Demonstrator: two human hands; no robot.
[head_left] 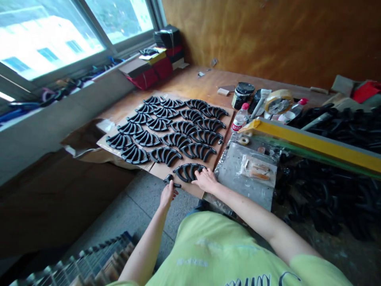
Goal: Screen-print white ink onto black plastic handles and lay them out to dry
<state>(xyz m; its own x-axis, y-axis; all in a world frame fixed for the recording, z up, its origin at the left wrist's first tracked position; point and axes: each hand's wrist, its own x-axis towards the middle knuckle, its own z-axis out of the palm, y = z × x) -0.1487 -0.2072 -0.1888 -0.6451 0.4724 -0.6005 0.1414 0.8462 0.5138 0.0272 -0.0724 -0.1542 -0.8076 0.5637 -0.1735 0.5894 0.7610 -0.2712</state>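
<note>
Several black curved plastic pieces lie in fanned groups [175, 131] on a sheet of cardboard [160, 170] on a wooden table. My left hand [167, 194] is closed on one black curved piece [170, 180] at the cardboard's near edge. My right hand [205, 180] rests with its fingers spread on the nearest fanned group [187, 171], touching its right end.
Right of the cardboard is a grey metal plate [238, 174], a yellow bar [312, 145] and a heap of black parts [342, 167]. Behind are a water bottle [239, 117], a black tin [242, 94] and tape rolls [278, 101]. Red boxes [149, 73] sit by the window.
</note>
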